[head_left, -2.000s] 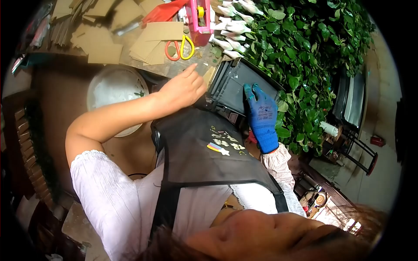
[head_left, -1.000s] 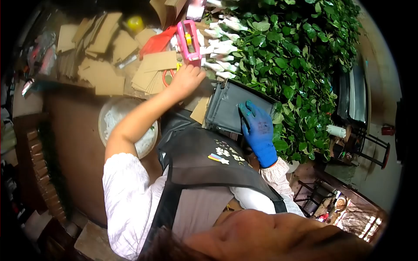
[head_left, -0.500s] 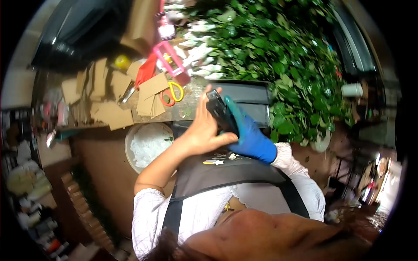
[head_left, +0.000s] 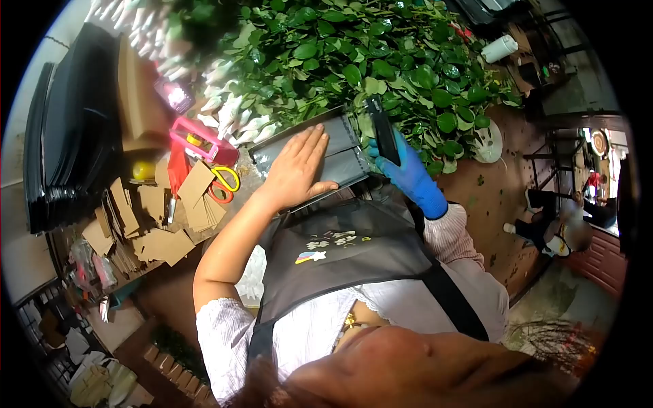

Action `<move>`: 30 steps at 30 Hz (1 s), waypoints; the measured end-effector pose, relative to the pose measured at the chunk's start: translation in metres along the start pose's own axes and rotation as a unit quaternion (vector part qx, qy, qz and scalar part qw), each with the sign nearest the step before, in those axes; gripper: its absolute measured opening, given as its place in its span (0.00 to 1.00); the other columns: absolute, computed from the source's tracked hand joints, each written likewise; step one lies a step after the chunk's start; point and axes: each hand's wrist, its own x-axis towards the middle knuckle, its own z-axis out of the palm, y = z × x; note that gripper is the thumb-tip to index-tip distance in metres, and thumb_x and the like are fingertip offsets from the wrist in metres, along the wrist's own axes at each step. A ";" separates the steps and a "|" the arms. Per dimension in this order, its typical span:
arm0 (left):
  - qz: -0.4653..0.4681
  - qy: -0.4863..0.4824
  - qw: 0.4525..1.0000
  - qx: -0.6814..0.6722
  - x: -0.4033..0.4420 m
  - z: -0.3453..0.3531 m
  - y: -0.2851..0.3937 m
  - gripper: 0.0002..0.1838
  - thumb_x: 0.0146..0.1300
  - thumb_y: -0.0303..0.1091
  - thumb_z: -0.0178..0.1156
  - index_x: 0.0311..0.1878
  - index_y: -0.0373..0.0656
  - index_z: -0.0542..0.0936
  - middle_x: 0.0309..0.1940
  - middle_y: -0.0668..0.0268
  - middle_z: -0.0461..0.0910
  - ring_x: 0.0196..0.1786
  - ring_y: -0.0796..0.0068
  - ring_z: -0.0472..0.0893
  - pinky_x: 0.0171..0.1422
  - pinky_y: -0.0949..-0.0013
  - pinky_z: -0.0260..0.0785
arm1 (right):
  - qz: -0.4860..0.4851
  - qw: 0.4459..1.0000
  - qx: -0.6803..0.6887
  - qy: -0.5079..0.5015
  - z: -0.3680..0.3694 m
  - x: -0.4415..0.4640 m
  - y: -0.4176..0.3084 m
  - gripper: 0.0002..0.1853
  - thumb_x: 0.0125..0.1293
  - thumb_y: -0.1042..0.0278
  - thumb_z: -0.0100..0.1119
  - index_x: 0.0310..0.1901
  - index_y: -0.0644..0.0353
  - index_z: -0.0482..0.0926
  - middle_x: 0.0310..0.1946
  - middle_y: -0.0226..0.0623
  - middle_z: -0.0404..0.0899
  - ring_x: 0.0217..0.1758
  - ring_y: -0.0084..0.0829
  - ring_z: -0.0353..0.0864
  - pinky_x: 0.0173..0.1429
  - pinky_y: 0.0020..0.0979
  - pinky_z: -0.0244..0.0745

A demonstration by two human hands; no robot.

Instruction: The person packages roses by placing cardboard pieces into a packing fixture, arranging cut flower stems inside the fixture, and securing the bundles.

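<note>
My left hand [head_left: 299,166], bare, lies flat with its fingers stretched on a dark grey, shallow tray-like box [head_left: 340,134] with clear plastic in it. To the right of the box, my right hand [head_left: 405,173], in a blue glove, is closed around a long black tool [head_left: 384,130] that looks like a stapler. The tool is raised and points away from me, beside the box's right end. Green leafy stems [head_left: 320,61] lie just beyond the box.
White-wrapped bundles [head_left: 238,119], a pink tape dispenser [head_left: 204,139], scissors [head_left: 224,180], cardboard pieces [head_left: 163,246] and a yellow ball [head_left: 143,170] are on the left. Black sheets [head_left: 71,136] stand stacked at far left. Another person [head_left: 559,228] is in the right background.
My left hand has gone from near the tape dispenser to the box. The black tool, between my hands half a second ago, is now in my right hand. The view has turned.
</note>
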 end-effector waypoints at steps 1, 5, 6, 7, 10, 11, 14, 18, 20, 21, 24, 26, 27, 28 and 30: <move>0.001 0.000 1.000 0.008 0.000 0.001 0.000 0.54 0.61 0.66 0.64 0.76 0.29 0.63 0.77 0.43 0.61 0.78 0.44 0.63 0.82 0.48 0.55 | 0.010 1.000 0.002 -0.015 -0.002 -0.006 -0.024 0.38 0.69 0.75 0.61 0.78 0.62 0.56 0.53 0.38 0.81 0.54 0.29 0.82 0.59 0.33 0.79; -0.011 -0.030 0.999 0.038 -0.003 0.007 0.003 0.49 0.69 0.65 0.57 0.77 0.29 0.62 0.80 0.45 0.57 0.82 0.47 0.56 0.85 0.49 0.48 | 0.117 0.969 -0.183 -0.120 -0.014 -0.026 -0.090 0.41 0.67 0.72 0.59 0.80 0.63 0.54 0.58 0.47 0.79 0.58 0.40 0.83 0.63 0.39 0.78; -0.011 -0.037 0.998 0.041 -0.003 0.008 0.003 0.49 0.70 0.65 0.54 0.77 0.29 0.61 0.81 0.45 0.56 0.83 0.48 0.54 0.86 0.50 0.46 | 0.136 0.931 -0.303 -0.150 -0.013 -0.025 -0.093 0.42 0.66 0.68 0.60 0.79 0.63 0.54 0.58 0.51 0.80 0.58 0.45 0.83 0.63 0.41 0.78; -0.011 -0.044 0.998 0.046 -0.003 0.009 0.003 0.48 0.72 0.64 0.52 0.78 0.30 0.60 0.81 0.46 0.54 0.84 0.49 0.52 0.86 0.50 0.43 | 0.153 0.878 -0.418 -0.177 -0.012 -0.024 -0.095 0.43 0.65 0.64 0.62 0.79 0.63 0.55 0.58 0.55 0.80 0.58 0.51 0.83 0.63 0.43 0.78; -0.012 -0.055 0.997 0.055 -0.001 0.008 0.003 0.47 0.73 0.64 0.50 0.79 0.31 0.59 0.82 0.47 0.53 0.86 0.52 0.50 0.88 0.50 0.38 | 0.113 0.862 -0.474 -0.141 -0.006 -0.024 -0.064 0.44 0.63 0.53 0.62 0.76 0.64 0.59 0.55 0.61 0.80 0.54 0.59 0.82 0.60 0.50 0.78; -0.015 -0.057 0.997 0.057 -0.002 0.008 0.004 0.47 0.74 0.64 0.49 0.79 0.31 0.59 0.82 0.47 0.53 0.86 0.53 0.49 0.88 0.50 0.37 | 0.092 0.867 -0.471 -0.135 -0.005 -0.025 -0.060 0.43 0.62 0.52 0.62 0.75 0.65 0.61 0.53 0.61 0.82 0.52 0.58 0.83 0.58 0.51 0.78; -0.014 -0.048 0.997 0.051 -0.003 0.008 0.004 0.47 0.73 0.64 0.49 0.79 0.31 0.59 0.82 0.47 0.53 0.86 0.53 0.49 0.88 0.50 0.37 | 0.088 0.886 -0.432 -0.142 -0.011 -0.028 -0.057 0.43 0.63 0.52 0.63 0.76 0.64 0.61 0.54 0.61 0.81 0.53 0.58 0.83 0.59 0.49 0.78; -0.016 -0.046 0.997 0.060 -0.004 0.009 0.003 0.47 0.73 0.64 0.49 0.79 0.30 0.59 0.82 0.48 0.53 0.86 0.53 0.49 0.88 0.50 0.36 | 0.070 0.940 -0.293 -0.163 -0.010 -0.029 -0.040 0.43 0.65 0.52 0.64 0.77 0.63 0.59 0.56 0.62 0.80 0.54 0.59 0.83 0.59 0.48 0.78; -0.013 -0.042 0.997 0.065 -0.004 0.011 0.002 0.47 0.73 0.65 0.49 0.79 0.30 0.59 0.82 0.48 0.53 0.86 0.53 0.48 0.88 0.50 0.36 | 0.028 0.962 -0.219 -0.161 -0.010 -0.030 -0.033 0.43 0.65 0.52 0.64 0.77 0.63 0.59 0.56 0.63 0.80 0.54 0.60 0.83 0.59 0.47 0.78; -0.013 -0.041 0.997 0.066 -0.004 0.012 0.002 0.47 0.73 0.65 0.48 0.79 0.30 0.59 0.82 0.48 0.53 0.86 0.53 0.48 0.88 0.50 0.36 | 0.035 0.955 -0.253 -0.148 -0.008 -0.030 -0.033 0.42 0.66 0.52 0.63 0.76 0.63 0.60 0.56 0.63 0.80 0.53 0.60 0.83 0.58 0.48 0.78; -0.009 -0.039 0.996 0.076 -0.005 0.012 0.001 0.47 0.74 0.65 0.48 0.79 0.30 0.59 0.82 0.48 0.53 0.86 0.53 0.48 0.88 0.50 0.35 | 0.069 0.925 -0.355 -0.114 0.004 -0.033 -0.029 0.38 0.66 0.53 0.63 0.74 0.61 0.63 0.54 0.62 0.80 0.52 0.59 0.83 0.57 0.50 0.78; -0.007 -0.033 0.996 0.077 -0.005 0.014 0.001 0.47 0.74 0.64 0.48 0.78 0.30 0.60 0.82 0.47 0.53 0.86 0.52 0.48 0.88 0.50 0.35 | 0.106 0.894 -0.424 -0.101 0.006 -0.034 -0.022 0.36 0.66 0.53 0.63 0.71 0.59 0.66 0.53 0.60 0.81 0.51 0.59 0.83 0.56 0.50 0.78; -0.006 -0.031 0.997 0.077 -0.005 0.014 0.001 0.46 0.74 0.64 0.48 0.78 0.30 0.60 0.82 0.47 0.54 0.86 0.52 0.48 0.88 0.50 0.36 | 0.096 0.887 -0.441 -0.096 0.005 -0.035 -0.022 0.34 0.66 0.53 0.63 0.70 0.59 0.67 0.53 0.59 0.81 0.50 0.58 0.83 0.55 0.51 0.78; -0.005 -0.027 0.998 0.063 -0.006 0.014 0.002 0.46 0.73 0.63 0.50 0.78 0.30 0.60 0.82 0.47 0.53 0.86 0.52 0.48 0.88 0.50 0.36 | 0.085 0.880 -0.457 -0.092 0.005 -0.035 -0.023 0.33 0.67 0.54 0.63 0.69 0.58 0.68 0.52 0.58 0.82 0.49 0.58 0.83 0.54 0.52 0.78; -0.006 -0.018 0.999 0.037 -0.008 0.013 0.000 0.45 0.73 0.62 0.52 0.78 0.31 0.60 0.82 0.46 0.53 0.86 0.51 0.49 0.88 0.49 0.37 | 0.059 0.884 -0.456 -0.089 -0.002 -0.032 -0.031 0.31 0.67 0.56 0.62 0.69 0.58 0.69 0.50 0.56 0.82 0.48 0.57 0.83 0.53 0.50 0.79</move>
